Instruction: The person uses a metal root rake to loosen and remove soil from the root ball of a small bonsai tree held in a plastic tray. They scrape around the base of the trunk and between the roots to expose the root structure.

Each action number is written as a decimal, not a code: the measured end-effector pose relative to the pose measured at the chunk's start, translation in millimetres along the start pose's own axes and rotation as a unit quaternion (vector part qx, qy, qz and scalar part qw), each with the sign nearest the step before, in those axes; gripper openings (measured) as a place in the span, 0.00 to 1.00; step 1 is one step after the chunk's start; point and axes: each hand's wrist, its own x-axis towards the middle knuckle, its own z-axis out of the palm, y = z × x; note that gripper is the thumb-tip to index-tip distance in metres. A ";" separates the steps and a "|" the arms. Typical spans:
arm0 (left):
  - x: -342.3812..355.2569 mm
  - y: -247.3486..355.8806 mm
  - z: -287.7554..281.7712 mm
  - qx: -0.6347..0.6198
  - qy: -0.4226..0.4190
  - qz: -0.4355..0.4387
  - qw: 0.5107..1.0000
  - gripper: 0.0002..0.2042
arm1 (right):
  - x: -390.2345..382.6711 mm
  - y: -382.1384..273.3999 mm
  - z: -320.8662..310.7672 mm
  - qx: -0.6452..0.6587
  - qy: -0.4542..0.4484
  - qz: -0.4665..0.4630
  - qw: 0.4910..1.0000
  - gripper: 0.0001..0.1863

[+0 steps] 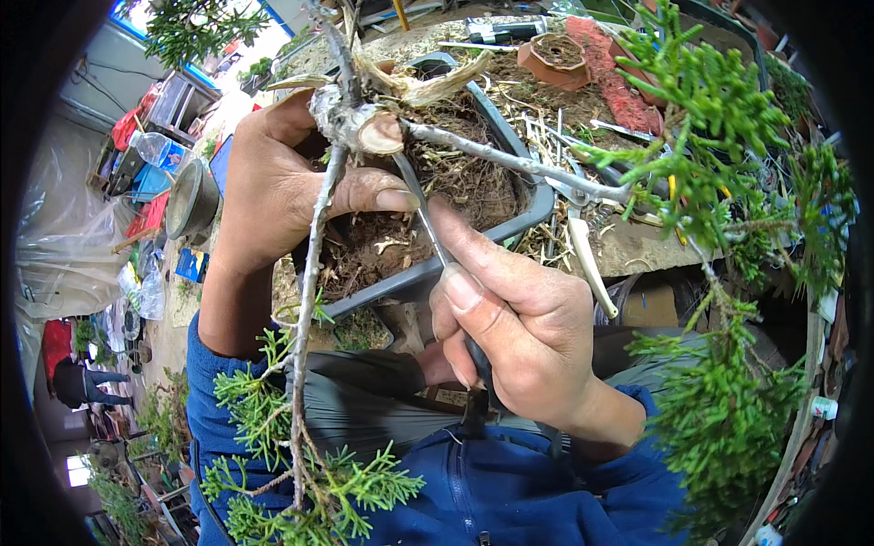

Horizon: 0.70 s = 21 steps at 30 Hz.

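Note:
A juniper with a knobbly grey trunk (330, 116) stands over a dark plastic pot (510, 223) of soil and wood shavings. A pale sawn stub (381, 134) faces me, with stripped, splintered wood beside it. My left hand (282, 182) is closed round the trunk from the left, its fingers partly hidden and its thumb against a slim metal carving tool (426, 218). In my right hand (514, 318) is that tool's dark handle, thumb and forefinger pinching the shaft. Its tip reaches just below the stub; whether it touches the wood is unclear.
Green juniper foliage (719, 109) spreads at the right, and a thin branch (309, 264) hangs at the left. Pruning shears (583, 246) with cream handles, a small terracotta pot (553, 64) and a red mesh (612, 77) lie beyond. A person (86, 382) stands far left.

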 end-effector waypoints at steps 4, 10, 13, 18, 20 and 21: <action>0.0 4.7 0.4 0.063 -0.006 0.007 0.998 0.28 | -0.1 -0.4 -3.2 0.031 -0.008 0.023 0.999 0.27; -0.5 3.9 10.4 -0.011 0.033 0.014 0.999 0.21 | 0.5 2.4 -5.8 0.097 -0.007 0.045 0.994 0.27; -2.7 5.1 17.5 0.012 0.071 -0.053 0.996 0.16 | -5.8 0.6 -5.5 0.061 0.033 0.037 0.997 0.28; -1.9 14.5 39.7 0.059 0.133 -0.036 0.989 0.15 | -9.4 -2.1 -6.9 0.055 0.149 -0.014 0.987 0.30; -0.5 18.2 50.7 -0.087 0.167 -0.045 0.981 0.20 | -10.6 -6.8 -9.9 -0.031 0.143 -0.025 0.989 0.32; -0.9 19.7 52.1 -0.119 0.173 -0.044 0.977 0.22 | -10.5 -9.6 -11.2 -0.031 0.132 -0.038 0.990 0.33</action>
